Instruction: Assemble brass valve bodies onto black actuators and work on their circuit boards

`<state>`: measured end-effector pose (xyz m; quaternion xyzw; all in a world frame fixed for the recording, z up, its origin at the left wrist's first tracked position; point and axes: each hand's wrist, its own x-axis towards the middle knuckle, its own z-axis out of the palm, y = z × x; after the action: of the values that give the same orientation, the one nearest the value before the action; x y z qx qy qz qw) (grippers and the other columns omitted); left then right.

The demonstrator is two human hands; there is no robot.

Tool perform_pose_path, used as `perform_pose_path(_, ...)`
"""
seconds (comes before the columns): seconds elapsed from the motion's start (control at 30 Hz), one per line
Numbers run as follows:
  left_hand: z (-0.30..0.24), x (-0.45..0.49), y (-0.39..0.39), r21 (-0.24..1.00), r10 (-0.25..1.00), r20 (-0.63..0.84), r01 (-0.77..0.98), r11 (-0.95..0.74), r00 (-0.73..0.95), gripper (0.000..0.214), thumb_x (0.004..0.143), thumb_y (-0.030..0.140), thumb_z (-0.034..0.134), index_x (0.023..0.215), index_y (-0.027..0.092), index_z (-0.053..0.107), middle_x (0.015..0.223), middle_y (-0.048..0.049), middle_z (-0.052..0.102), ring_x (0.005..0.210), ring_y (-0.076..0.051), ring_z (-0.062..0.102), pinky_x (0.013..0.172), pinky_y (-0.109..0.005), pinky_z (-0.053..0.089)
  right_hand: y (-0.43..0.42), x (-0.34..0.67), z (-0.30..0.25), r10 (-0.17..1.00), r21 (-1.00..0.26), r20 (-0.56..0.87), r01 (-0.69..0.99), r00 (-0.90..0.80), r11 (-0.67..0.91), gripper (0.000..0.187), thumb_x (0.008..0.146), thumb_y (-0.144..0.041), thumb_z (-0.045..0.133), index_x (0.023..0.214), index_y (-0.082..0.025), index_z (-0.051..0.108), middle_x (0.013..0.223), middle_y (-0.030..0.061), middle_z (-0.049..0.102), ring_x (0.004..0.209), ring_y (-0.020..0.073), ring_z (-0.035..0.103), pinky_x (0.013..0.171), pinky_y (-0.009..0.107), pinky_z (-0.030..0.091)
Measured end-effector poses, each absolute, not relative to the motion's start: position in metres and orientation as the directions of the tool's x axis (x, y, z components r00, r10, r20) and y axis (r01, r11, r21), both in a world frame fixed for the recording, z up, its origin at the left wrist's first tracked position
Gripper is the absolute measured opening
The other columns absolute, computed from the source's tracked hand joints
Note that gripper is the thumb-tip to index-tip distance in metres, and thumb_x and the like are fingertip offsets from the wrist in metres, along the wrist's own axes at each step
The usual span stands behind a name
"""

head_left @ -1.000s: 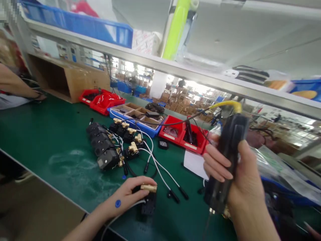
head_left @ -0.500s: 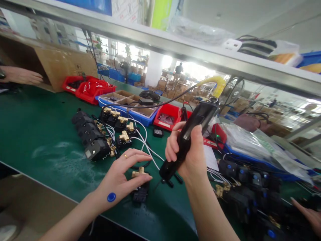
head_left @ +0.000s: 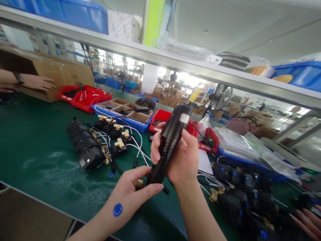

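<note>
At near edge of green tabletop (head_left: 37, 150): left hand (head_left: 130, 197) fingers (head_left: 152, 188) pinched on small brass-fitted valve (head_left: 139, 183), pressing it down on mat. Right hand (head_left: 180, 157) fingers wrapped tight round black electric screwdriver (head_left: 168, 147), tip down beside valve. Valve likely dense, rigid; brass smooth, may slip, so hold by black body. Driver stiff, cable-tethered; mid-barrel grip suits. Behind: row of finished valves (head_left: 87, 147), white leads (head_left: 136, 147), red bins (head_left: 160, 117).

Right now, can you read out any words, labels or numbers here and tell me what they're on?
None can be read.
White label on the black electric screwdriver in the right hand: blurred.
Print on the cardboard box: too small.
White box on the shelf: red print, blurred.
Blue dot on the left hand: no text.
</note>
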<state>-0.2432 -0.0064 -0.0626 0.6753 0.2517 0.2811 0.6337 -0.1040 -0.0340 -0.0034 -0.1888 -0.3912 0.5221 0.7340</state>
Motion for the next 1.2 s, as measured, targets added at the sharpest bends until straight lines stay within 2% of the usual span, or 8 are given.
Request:
perform_pose_path(0.23,-0.061,-0.246,-0.009,0.978,0.572,0.031,-0.143,0.153,0.82,0.048,0.072,0.059,0.083,0.098,0.019,0.082,0.086,-0.0058,0.081,0.087,-0.024,0.068,0.08,-0.029,0.048,-0.038,-0.102,-0.003,0.929,-0.638,0.368,-0.722,0.018,0.267,0.044,0.092,-0.049,0.049,0.106,-0.013,0.07,0.07,0.0029,0.066,0.054,0.0128,0.058,0.053,0.024,0.048)
perform_pose_path(0.43,-0.065,-0.249,-0.007,0.962,0.52,0.041,-0.175,0.212,0.853,0.049,0.069,0.063,0.085,0.091,0.019,0.083,0.089,-0.006,0.081,0.086,-0.022,0.067,0.082,-0.029,0.048,-0.037,-0.105,-0.003,0.925,-0.663,0.377,-0.711,-0.044,0.236,0.043,0.09,-0.051,0.05,0.107,-0.016,0.068,0.067,0.0012,0.064,0.046,0.0124,0.051,0.048,0.024,0.043)
perform_pose_path(0.57,-0.067,-0.25,-0.008,0.964,0.492,0.059,-0.177,0.197,0.868,0.046,0.072,0.059,0.084,0.091,0.018,0.082,0.085,-0.0049,0.078,0.08,-0.019,0.061,0.08,-0.029,0.045,-0.04,-0.111,0.0,0.939,-0.684,0.343,-0.692,-0.026,0.23,0.045,0.09,-0.058,0.056,0.098,-0.016,0.07,0.06,-0.0011,0.06,0.04,0.0098,0.045,0.043,0.022,0.04)
perform_pose_path(0.77,-0.068,-0.251,-0.009,0.974,0.507,-0.008,-0.107,0.197,0.862,0.029,0.068,0.037,0.082,0.086,0.014,0.079,0.082,-0.0043,0.071,0.078,-0.019,0.057,0.076,-0.03,0.044,-0.045,-0.117,0.001,0.955,-0.702,0.294,-0.672,0.025,0.234,0.041,0.088,-0.058,0.062,0.092,-0.018,0.073,0.055,-0.0022,0.056,0.036,0.0075,0.04,0.038,0.018,0.038)
perform_pose_path(0.9,-0.066,-0.251,-0.011,0.98,0.522,-0.014,-0.093,0.178,0.853,0.029,0.067,0.038,0.082,0.084,0.014,0.078,0.081,-0.0044,0.072,0.079,-0.021,0.059,0.081,-0.033,0.045,-0.049,-0.117,0.003,0.957,-0.721,0.284,-0.642,0.068,0.259,0.043,0.088,-0.059,0.059,0.093,-0.019,0.073,0.057,-0.0011,0.056,0.04,0.0085,0.045,0.041,0.018,0.04)
perform_pose_path(1.0,-0.064,-0.255,-0.009,0.992,0.532,0.043,-0.1,0.078,0.846,0.033,0.072,0.039,0.079,0.094,0.015,0.08,0.088,-0.0056,0.073,0.086,-0.024,0.063,0.081,-0.034,0.047,-0.055,-0.112,0.006,0.948,-0.767,0.311,-0.572,0.063,0.29,0.044,0.084,-0.062,0.066,0.093,-0.019,0.072,0.06,-0.0015,0.056,0.041,0.0085,0.046,0.044,0.021,0.042)
perform_pose_path(1.13,-0.072,-0.271,0.008,0.933,0.631,0.336,-0.156,-0.325,0.699,0.025,0.087,0.036,0.069,0.104,0.02,0.079,0.104,-0.008,0.073,0.1,-0.025,0.066,0.09,-0.036,0.049,-0.066,-0.105,0.01,0.907,-0.819,0.404,-0.395,0.119,0.417,0.052,0.081,-0.072,0.071,0.087,-0.02,0.069,0.052,-0.0055,0.052,0.033,0.0068,0.038,0.037,0.02,0.037)
perform_pose_path(1.2,-0.083,-0.279,0.018,0.881,0.681,0.409,-0.071,-0.467,0.607,0.02,0.092,0.032,0.065,0.103,0.021,0.078,0.107,-0.0084,0.073,0.105,-0.024,0.066,0.096,-0.037,0.049,-0.071,-0.104,0.01,0.882,-0.832,0.447,-0.294,0.148,0.471,0.058,0.077,-0.078,0.07,0.086,-0.02,0.069,0.05,-0.0053,0.053,0.032,0.0083,0.04,0.034,0.02,0.037)
